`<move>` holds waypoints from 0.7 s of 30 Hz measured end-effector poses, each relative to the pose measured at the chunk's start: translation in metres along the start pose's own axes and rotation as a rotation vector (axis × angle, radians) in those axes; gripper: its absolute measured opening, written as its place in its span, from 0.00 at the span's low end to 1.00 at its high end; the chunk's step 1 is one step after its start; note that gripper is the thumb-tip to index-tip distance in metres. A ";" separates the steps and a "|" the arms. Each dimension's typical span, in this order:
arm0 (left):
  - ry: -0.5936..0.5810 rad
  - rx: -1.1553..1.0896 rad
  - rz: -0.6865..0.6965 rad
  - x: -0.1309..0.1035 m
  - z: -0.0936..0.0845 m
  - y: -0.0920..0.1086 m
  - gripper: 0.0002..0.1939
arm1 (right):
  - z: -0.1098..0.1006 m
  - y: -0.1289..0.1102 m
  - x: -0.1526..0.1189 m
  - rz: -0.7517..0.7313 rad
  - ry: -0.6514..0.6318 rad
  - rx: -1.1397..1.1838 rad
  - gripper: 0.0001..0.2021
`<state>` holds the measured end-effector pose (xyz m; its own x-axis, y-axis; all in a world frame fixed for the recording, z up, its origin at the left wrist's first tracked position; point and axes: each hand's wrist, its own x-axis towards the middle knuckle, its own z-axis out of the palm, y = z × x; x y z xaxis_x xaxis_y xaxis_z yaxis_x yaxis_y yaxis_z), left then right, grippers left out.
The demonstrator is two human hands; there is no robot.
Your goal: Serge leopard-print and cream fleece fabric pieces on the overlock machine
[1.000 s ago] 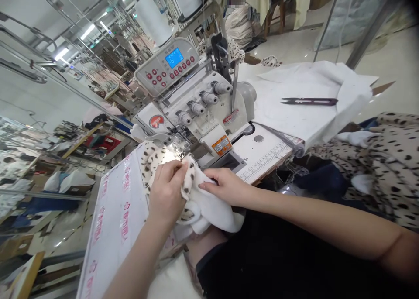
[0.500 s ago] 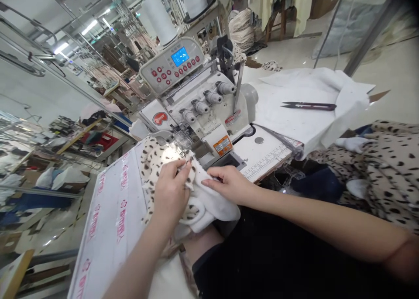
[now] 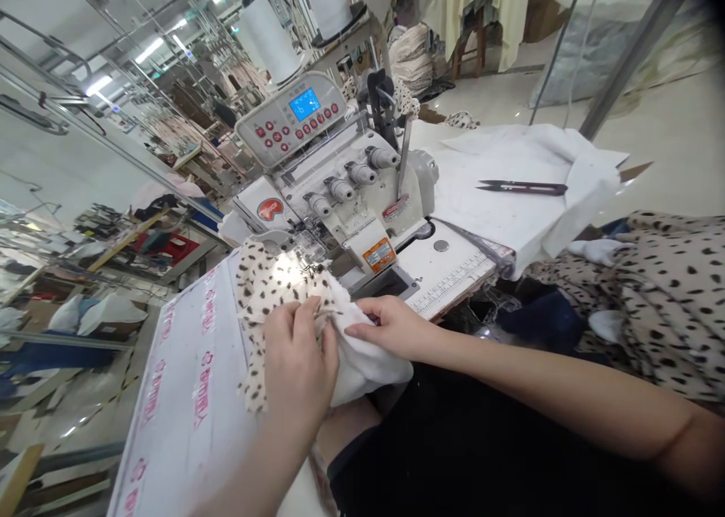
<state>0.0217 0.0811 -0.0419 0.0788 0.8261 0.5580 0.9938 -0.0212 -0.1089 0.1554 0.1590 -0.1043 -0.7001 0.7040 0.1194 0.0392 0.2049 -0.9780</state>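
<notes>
A spotted plush fabric (image 3: pixel 257 287) with a white fleecy underside (image 3: pixel 371 362) lies at the lit needle area of an overlock sewing machine (image 3: pixel 340 177). My left hand (image 3: pixel 300 351) rests over the spotted side, its fingers bent and pinching the fabric near the edge. To its right, my right hand (image 3: pixel 390 324) grips the white part between thumb and fingers, close to the machine's front. Part of the fabric hangs down over my lap. The presser foot is mostly hidden by the cloth and the guard.
Dark thread snips (image 3: pixel 521 188) lie on white cloth (image 3: pixel 589 170) to the machine's right. More spotted fabric (image 3: pixel 674 298) is piled at the lower right. Thread cones (image 3: pixel 269 38) stand behind the control panel (image 3: pixel 291 117). The table (image 3: pixel 175 381) extends left under printed film.
The spotted fabric is spread flatter before the needle. My left hand has moved slightly down and away from the needle; my right hand keeps its grip on the white part.
</notes>
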 end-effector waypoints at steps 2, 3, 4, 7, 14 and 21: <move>0.010 0.041 -0.004 -0.009 0.002 -0.004 0.15 | 0.000 0.002 -0.002 0.008 -0.025 0.022 0.09; -0.004 0.049 0.003 -0.013 0.002 -0.007 0.15 | 0.001 0.004 -0.002 0.014 -0.038 0.030 0.09; -0.020 0.048 0.010 -0.015 0.002 -0.009 0.14 | 0.002 0.005 -0.003 0.020 -0.050 0.036 0.09; -0.013 0.048 0.037 -0.015 -0.001 -0.012 0.15 | 0.006 0.009 -0.002 0.030 -0.065 0.046 0.09; -0.010 0.098 0.215 -0.005 -0.007 0.006 0.11 | 0.009 0.002 -0.008 -0.001 -0.047 0.071 0.09; -0.006 0.240 0.353 -0.006 0.000 0.003 0.11 | 0.006 -0.004 -0.010 -0.077 -0.006 -0.011 0.11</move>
<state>0.0240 0.0765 -0.0453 0.4094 0.7951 0.4474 0.8598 -0.1721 -0.4808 0.1576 0.1470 -0.1029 -0.7057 0.6818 0.1928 -0.0067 0.2657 -0.9640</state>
